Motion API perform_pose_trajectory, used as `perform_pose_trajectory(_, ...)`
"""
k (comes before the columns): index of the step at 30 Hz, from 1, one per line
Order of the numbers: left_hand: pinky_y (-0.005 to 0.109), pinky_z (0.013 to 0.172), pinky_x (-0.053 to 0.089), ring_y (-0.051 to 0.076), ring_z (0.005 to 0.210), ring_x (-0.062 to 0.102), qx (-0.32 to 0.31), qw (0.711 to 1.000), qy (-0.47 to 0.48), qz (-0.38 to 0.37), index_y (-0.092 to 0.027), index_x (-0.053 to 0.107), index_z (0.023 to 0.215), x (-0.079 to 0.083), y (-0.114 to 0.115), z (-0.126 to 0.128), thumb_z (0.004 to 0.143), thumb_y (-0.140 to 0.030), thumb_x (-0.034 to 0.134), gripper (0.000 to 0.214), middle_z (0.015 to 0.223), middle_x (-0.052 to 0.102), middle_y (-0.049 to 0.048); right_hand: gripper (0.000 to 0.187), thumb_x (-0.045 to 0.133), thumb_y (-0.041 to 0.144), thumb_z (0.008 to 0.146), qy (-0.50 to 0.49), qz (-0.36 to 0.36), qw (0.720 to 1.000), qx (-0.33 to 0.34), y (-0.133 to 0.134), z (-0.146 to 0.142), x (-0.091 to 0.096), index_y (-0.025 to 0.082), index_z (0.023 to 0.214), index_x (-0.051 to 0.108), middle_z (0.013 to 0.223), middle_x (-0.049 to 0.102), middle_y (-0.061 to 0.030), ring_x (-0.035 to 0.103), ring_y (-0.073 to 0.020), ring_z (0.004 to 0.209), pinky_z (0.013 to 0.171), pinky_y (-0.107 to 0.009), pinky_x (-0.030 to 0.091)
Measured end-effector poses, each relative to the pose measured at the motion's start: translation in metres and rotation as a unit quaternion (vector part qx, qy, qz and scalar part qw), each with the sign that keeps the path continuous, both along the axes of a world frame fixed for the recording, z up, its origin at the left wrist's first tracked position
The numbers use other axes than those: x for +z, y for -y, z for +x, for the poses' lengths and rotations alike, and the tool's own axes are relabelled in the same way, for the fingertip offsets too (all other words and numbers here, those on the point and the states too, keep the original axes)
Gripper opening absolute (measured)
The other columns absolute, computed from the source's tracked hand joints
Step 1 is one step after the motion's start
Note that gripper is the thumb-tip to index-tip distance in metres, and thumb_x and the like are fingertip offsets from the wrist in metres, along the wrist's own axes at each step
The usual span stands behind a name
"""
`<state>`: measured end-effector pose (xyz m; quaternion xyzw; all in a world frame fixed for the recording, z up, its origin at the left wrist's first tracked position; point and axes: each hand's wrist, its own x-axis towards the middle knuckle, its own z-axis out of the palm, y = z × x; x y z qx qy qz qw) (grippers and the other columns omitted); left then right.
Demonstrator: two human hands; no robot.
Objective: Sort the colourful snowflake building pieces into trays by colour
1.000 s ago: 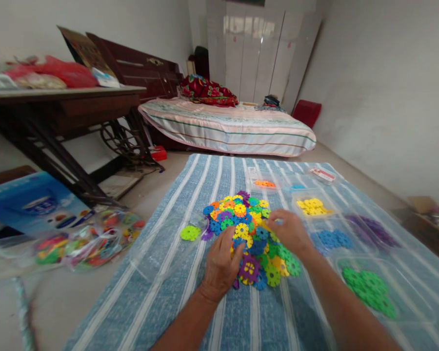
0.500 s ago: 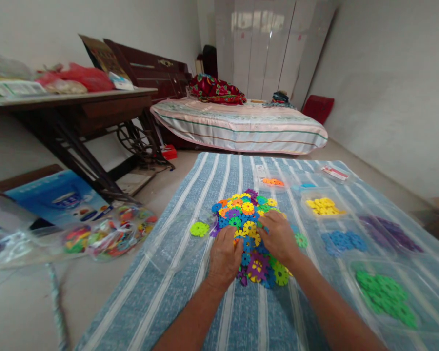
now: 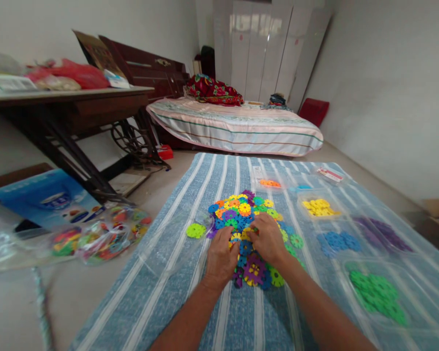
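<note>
Resting on a heap of multicoloured plastic snowflake discs [image 3: 241,210], the left hand [image 3: 221,253] and right hand [image 3: 269,239] meet at the fingertips. The heap lies on a blue striped cloth [image 3: 212,175]; whether either grip pinches a disc cannot be told.

Left hand [image 3: 221,253] and right hand [image 3: 269,239] are bare, forearms uncovered.

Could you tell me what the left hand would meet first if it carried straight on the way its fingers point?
The left hand rests on the pile of coloured discs; going on, it would likely push straight into more of them.
</note>
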<state>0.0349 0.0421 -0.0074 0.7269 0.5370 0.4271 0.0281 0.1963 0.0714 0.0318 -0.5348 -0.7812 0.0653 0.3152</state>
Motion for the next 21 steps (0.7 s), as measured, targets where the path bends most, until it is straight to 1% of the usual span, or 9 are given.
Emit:
perform_pose_trajectory(3,0.036,0.080,0.055,0.020,0.088,0.065,-0.005,0.999,0.031,-0.019,-0.014,0.056,0.111,0.001,-0.001,0.000,0.080,-0.018,0.055,0.031,0.100,0.065,0.0105,0.015,0.061,0.017,0.074,-0.061,-0.008,0.998,-0.003,-0.004,0.013,0.006,0.022,0.060,0.058,0.074,0.062,-0.0020,0.057,-0.0187,0.084,0.083,-0.032,0.044)
perform_pose_trajectory(5,0.035,0.078,0.056,0.019,0.084,0.065,-0.002,0.998,0.053,-0.036,-0.014,0.056,0.110,0.002,-0.002,0.000,0.078,-0.017,0.054,0.031,0.098,0.065,0.0095,0.014,0.059,0.020,0.074,-0.092,-0.002,0.995,-0.033,-0.011,0.031,0.014,0.022,0.060,0.058,0.075,0.063,-0.0013,0.058,-0.0180,0.081,0.081,-0.031,0.045)
perform_pose_trajectory(9,0.034,0.077,0.055,0.018,0.080,0.066,0.004,0.992,0.097,-0.076,-0.014,0.059,0.106,0.007,-0.002,0.001,0.075,-0.017,0.056,0.032,0.097,0.066,0.0086,0.014,0.056,0.029,0.072,-0.085,0.020,0.982,-0.167,-0.033,0.087,0.037,0.022,0.062,0.062,0.076,0.065,-0.0026,0.060,-0.0200,0.078,0.077,-0.033,0.045)
perform_pose_trajectory(12,0.033,0.078,0.055,0.016,0.079,0.066,0.006,0.986,0.138,-0.097,-0.016,0.060,0.105,0.012,-0.001,0.003,0.071,-0.015,0.056,0.033,0.097,0.067,0.0063,0.020,0.053,0.032,0.072,-0.055,0.052,0.959,-0.273,-0.046,0.126,0.050,0.018,0.072,0.067,0.083,0.067,-0.0099,0.059,-0.0261,0.084,0.080,-0.040,0.044)
perform_pose_trajectory(14,0.031,0.076,0.055,0.015,0.078,0.066,0.007,0.979,0.168,-0.114,-0.017,0.060,0.104,0.015,-0.001,0.004,0.070,-0.015,0.056,0.035,0.097,0.068,0.0049,0.027,0.050,0.033,0.075,-0.029,0.088,0.945,-0.315,-0.045,0.136,0.050,0.015,0.083,0.069,0.089,0.067,-0.0144,0.058,-0.0295,0.089,0.082,-0.045,0.043)
perform_pose_trajectory(15,0.030,0.075,0.055,0.015,0.077,0.066,0.008,0.975,0.184,-0.124,-0.017,0.060,0.105,0.016,-0.001,0.005,0.069,-0.015,0.056,0.036,0.096,0.068,0.0046,0.029,0.049,0.034,0.077,-0.019,0.104,0.944,-0.312,-0.042,0.134,0.048,0.015,0.086,0.069,0.090,0.067,-0.0148,0.058,-0.0296,0.090,0.083,-0.045,0.043)
perform_pose_trajectory(16,0.029,0.073,0.055,0.014,0.075,0.066,0.008,0.971,0.199,-0.135,-0.017,0.060,0.105,0.017,-0.001,0.006,0.069,-0.014,0.055,0.037,0.095,0.068,0.0045,0.029,0.049,0.034,0.078,-0.014,0.112,0.951,-0.287,-0.037,0.128,0.043,0.016,0.087,0.069,0.090,0.067,-0.0139,0.058,-0.0286,0.090,0.083,-0.044,0.043)
perform_pose_trajectory(19,0.028,0.071,0.055,0.013,0.071,0.065,0.006,0.959,0.236,-0.160,-0.016,0.059,0.108,0.018,-0.001,0.007,0.069,-0.014,0.054,0.039,0.094,0.068,0.0047,0.020,0.050,0.030,0.081,-0.023,0.083,0.989,-0.117,-0.015,0.089,0.026,0.021,0.081,0.068,0.087,0.068,-0.0078,0.059,-0.0227,0.087,0.083,-0.037,0.046)
perform_pose_trajectory(21,0.029,0.073,0.055,0.012,0.071,0.065,0.001,0.955,0.248,-0.165,-0.016,0.059,0.108,0.019,-0.001,0.007,0.070,-0.015,0.055,0.039,0.095,0.067,0.0051,0.017,0.051,0.024,0.082,-0.025,0.044,0.999,-0.008,-0.001,0.057,0.017,0.023,0.078,0.067,0.086,0.068,-0.0047,0.059,-0.0200,0.087,0.083,-0.034,0.046)
